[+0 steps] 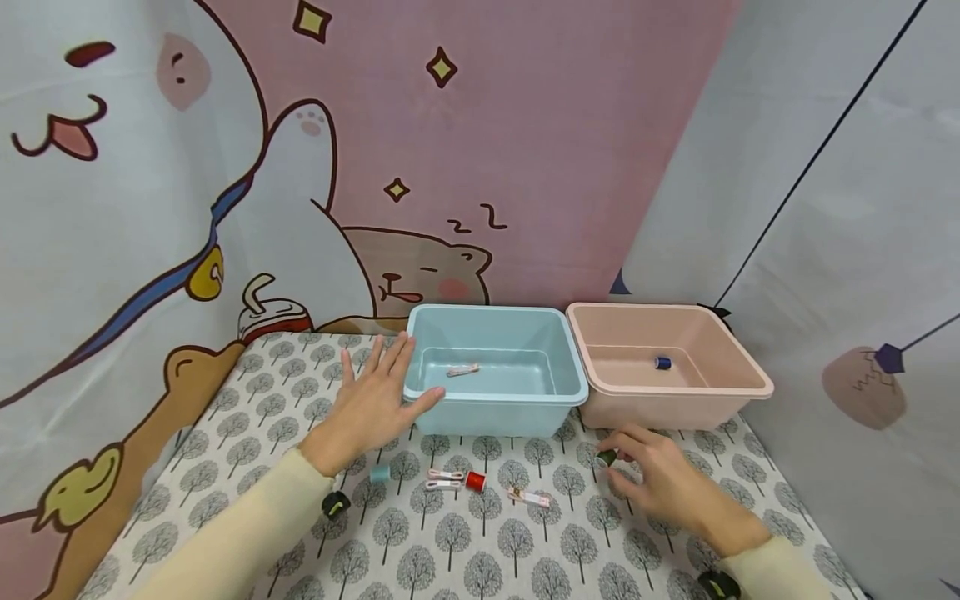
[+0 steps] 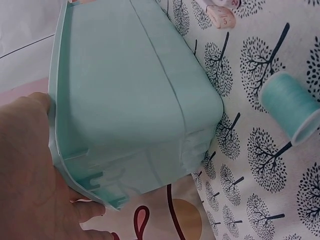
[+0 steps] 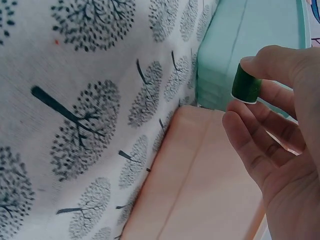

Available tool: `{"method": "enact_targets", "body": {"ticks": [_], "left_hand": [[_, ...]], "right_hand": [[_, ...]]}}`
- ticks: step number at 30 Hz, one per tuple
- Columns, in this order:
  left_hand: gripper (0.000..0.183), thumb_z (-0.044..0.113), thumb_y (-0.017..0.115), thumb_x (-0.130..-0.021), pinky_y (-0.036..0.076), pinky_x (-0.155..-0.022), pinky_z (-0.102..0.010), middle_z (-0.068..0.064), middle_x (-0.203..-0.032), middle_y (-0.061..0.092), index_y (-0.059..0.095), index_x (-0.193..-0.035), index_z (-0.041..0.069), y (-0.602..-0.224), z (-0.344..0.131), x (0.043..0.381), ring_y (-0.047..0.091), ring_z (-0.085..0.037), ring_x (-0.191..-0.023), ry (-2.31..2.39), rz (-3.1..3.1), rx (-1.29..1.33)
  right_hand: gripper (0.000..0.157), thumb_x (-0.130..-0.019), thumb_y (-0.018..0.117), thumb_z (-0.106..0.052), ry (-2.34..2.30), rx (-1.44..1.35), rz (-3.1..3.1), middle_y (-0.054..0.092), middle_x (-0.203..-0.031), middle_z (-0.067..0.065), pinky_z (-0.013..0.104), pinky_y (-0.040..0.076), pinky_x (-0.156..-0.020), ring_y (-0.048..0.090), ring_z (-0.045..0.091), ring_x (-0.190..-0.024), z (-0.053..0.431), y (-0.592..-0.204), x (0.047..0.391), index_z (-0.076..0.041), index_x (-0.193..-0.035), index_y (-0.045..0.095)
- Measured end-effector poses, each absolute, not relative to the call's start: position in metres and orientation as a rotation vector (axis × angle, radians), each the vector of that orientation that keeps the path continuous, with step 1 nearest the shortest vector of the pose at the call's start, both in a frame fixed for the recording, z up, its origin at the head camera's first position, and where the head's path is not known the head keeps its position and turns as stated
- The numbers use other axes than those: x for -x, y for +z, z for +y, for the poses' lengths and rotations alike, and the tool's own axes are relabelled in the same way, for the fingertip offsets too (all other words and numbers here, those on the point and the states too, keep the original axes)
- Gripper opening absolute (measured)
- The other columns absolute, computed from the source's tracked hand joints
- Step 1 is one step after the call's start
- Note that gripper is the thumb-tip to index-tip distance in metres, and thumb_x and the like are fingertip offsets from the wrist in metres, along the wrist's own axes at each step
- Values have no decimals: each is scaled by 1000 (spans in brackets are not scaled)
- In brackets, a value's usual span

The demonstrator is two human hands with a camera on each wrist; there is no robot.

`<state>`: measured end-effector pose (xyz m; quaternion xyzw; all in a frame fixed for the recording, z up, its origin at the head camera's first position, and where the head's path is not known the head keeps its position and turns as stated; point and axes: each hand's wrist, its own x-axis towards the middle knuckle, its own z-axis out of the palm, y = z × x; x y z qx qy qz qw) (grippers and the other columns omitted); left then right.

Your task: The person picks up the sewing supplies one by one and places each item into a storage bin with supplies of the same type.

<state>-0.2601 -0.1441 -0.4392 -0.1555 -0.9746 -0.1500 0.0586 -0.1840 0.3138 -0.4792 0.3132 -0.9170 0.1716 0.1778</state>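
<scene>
My right hand (image 1: 660, 475) pinches a dark green thread spool (image 3: 246, 84) between thumb and fingers, in front of the pink bin (image 1: 675, 408). My left hand (image 1: 375, 408) has its fingers spread at the left rim of the light blue bin (image 1: 495, 417); in the left wrist view it lies along that rim. A folded measuring tape (image 1: 462, 370) lies in the blue bin, a dark blue spool (image 1: 663, 363) in the pink one. On the cloth are a light blue spool (image 2: 290, 106), a red spool (image 1: 476, 482), two folded tapes (image 1: 445, 480) and another tape (image 1: 528, 497).
Both bins stand side by side at the back of the table, against a cartoon-printed curtain (image 1: 540, 167). A tree-patterned cloth (image 1: 450, 567) covers the table. On the right hangs a pale curtain (image 1: 840, 250).
</scene>
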Motion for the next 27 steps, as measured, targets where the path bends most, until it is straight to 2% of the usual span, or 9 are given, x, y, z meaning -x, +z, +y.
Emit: {"method": "enact_targets", "body": {"ticks": [5, 11, 15, 22, 27], "left_hand": [[109, 85, 46, -112, -5, -137, -92, -8, -197, 12, 18, -188, 11, -439, -145, 258, 6, -47, -183, -452, -2945, 467], [110, 86, 45, -112, -9, -137, -90, -7, -198, 11, 17, -188, 12, -440, -146, 257, 5, -46, -184, -462, -2952, 457], [111, 87, 44, -111, -8, -137, -91, -9, -197, 12, 19, -188, 10, -439, -145, 257, 6, -47, -183, -449, -2951, 456], [115, 90, 41, -110, -7, -137, -90, -10, -197, 11, 18, -187, 8, -436, -142, 259, 5, -46, -184, -442, -2961, 459], [119, 94, 36, -108, -9, -138, -88, -8, -197, 8, 16, -187, 8, -434, -142, 259, 3, -44, -184, -430, -2979, 459]], "right_hand": [[43, -82, 101, -3, 474, -913, -2530, 81, -118, -2, 28, 69, -74, 76, 12, -88, 315, -473, 189, -14, -119, 84], [44, -79, 101, -2, 459, -948, -2464, 81, -115, 0, 30, 69, -74, 75, 10, -88, 317, -460, 194, -10, -119, 84], [44, -78, 101, -1, 430, -947, -2448, 81, -113, 2, 30, 69, -73, 73, 10, -86, 319, -451, 198, -10, -117, 84], [43, -77, 101, -1, 391, -937, -2405, 78, -105, -5, 21, 63, -71, 66, 1, -85, 323, -437, 206, -12, -115, 84], [47, -75, 100, 1, 413, -985, -2353, 78, -106, -2, 16, 63, -74, 73, 9, -83, 325, -427, 212, -12, -117, 85]]}}
